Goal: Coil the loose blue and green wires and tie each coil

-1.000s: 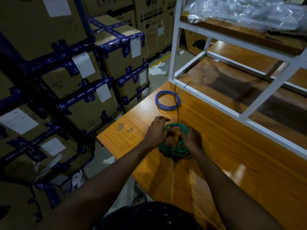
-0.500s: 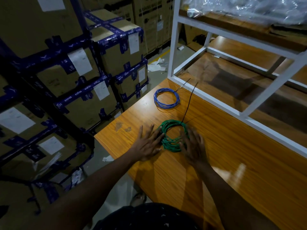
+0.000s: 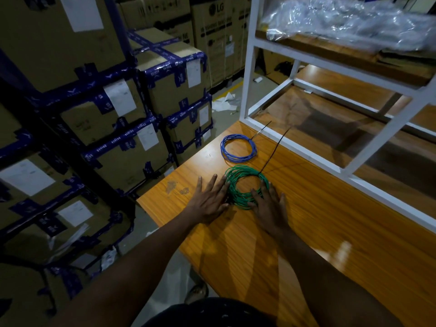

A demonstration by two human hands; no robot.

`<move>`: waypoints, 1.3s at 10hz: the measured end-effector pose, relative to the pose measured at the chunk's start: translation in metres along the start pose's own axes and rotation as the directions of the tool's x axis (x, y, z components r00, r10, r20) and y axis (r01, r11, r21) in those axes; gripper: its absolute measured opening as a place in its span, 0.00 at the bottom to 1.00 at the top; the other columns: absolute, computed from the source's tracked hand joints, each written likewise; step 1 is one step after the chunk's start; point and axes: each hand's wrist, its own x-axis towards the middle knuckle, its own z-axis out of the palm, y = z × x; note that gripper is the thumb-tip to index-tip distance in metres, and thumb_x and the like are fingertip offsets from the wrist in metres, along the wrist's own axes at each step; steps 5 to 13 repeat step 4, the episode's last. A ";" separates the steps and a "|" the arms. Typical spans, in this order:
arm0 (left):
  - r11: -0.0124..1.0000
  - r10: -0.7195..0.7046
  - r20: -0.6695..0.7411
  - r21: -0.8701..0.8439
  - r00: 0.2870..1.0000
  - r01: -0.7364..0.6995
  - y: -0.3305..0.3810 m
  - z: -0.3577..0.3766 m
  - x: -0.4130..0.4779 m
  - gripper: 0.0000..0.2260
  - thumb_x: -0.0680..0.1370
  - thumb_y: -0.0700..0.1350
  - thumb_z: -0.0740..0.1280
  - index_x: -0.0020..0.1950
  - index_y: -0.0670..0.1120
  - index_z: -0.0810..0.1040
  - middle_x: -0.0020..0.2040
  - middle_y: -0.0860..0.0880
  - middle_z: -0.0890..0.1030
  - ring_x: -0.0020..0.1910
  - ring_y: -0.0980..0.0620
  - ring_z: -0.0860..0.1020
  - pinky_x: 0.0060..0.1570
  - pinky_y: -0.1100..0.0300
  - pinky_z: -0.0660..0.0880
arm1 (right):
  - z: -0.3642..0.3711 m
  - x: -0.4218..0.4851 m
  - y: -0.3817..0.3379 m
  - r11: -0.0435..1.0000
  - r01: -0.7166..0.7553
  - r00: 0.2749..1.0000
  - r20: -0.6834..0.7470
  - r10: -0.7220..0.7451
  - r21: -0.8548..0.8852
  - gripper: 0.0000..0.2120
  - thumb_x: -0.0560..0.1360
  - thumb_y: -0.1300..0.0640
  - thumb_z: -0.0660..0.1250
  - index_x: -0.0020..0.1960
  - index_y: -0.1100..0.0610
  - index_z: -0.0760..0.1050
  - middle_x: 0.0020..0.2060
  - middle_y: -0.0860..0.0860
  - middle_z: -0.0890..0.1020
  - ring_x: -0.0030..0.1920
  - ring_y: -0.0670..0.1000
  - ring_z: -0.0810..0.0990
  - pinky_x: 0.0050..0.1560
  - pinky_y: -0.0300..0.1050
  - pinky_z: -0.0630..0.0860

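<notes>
My left hand (image 3: 210, 199) and right hand (image 3: 271, 207) lie flat, empty, flanking the green coil (image 3: 236, 197); blue coil (image 3: 238, 158) beyond my fingers; both appear tied.

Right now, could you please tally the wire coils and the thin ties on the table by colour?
Blue: 1, the blue coil
Green: 1, the green coil
Black: 2, the far tie at the blue coil and the near tie at the green coil
Total: 4
</notes>
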 end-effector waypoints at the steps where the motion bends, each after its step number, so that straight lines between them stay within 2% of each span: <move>1: 1.000 -0.018 -0.003 -0.002 1.000 0.018 -0.003 -0.005 0.000 0.35 0.77 0.64 0.34 0.79 0.48 0.39 0.80 0.47 0.39 0.78 0.43 0.40 0.71 0.32 0.41 | -0.003 0.009 -0.010 0.995 -0.079 0.997 -0.004 0.079 0.054 0.25 0.80 0.44 0.54 0.75 0.48 0.61 0.79 0.55 0.51 0.78 0.59 0.46 0.71 0.67 0.51; 2: 0.998 -0.064 -0.002 -0.003 0.998 0.064 -0.010 -0.010 -0.002 0.33 0.79 0.64 0.38 0.79 0.50 0.39 0.79 0.47 0.38 0.78 0.42 0.40 0.72 0.32 0.42 | -0.003 0.014 -0.016 0.988 -0.114 0.993 -0.014 0.116 0.101 0.27 0.80 0.42 0.51 0.77 0.47 0.54 0.79 0.55 0.48 0.78 0.60 0.43 0.72 0.67 0.49; 3: 0.995 -0.094 -0.011 -0.020 0.995 0.094 -0.014 -0.009 -0.007 0.32 0.80 0.64 0.42 0.79 0.50 0.39 0.79 0.47 0.37 0.78 0.43 0.39 0.72 0.32 0.42 | -0.003 0.006 -0.010 0.989 -0.076 0.995 -0.062 0.084 0.125 0.29 0.78 0.40 0.45 0.78 0.47 0.51 0.79 0.55 0.49 0.78 0.59 0.44 0.73 0.67 0.48; 4: 0.994 -0.111 -0.032 -0.022 0.993 0.110 -0.020 -0.010 -0.017 0.31 0.81 0.62 0.43 0.79 0.50 0.39 0.79 0.47 0.38 0.78 0.43 0.40 0.72 0.32 0.42 | -0.008 -0.004 0.002 0.988 0.019 0.987 -0.164 0.006 0.150 0.34 0.75 0.37 0.43 0.78 0.48 0.49 0.78 0.55 0.54 0.78 0.58 0.51 0.72 0.67 0.51; 13: 0.994 -0.111 -0.032 -0.022 0.993 0.110 -0.020 -0.010 -0.017 0.31 0.81 0.62 0.43 0.79 0.50 0.39 0.79 0.47 0.38 0.78 0.43 0.40 0.72 0.32 0.42 | -0.008 -0.004 0.002 0.988 0.019 0.987 -0.164 0.006 0.150 0.34 0.75 0.37 0.43 0.78 0.48 0.49 0.78 0.55 0.54 0.78 0.58 0.51 0.72 0.67 0.51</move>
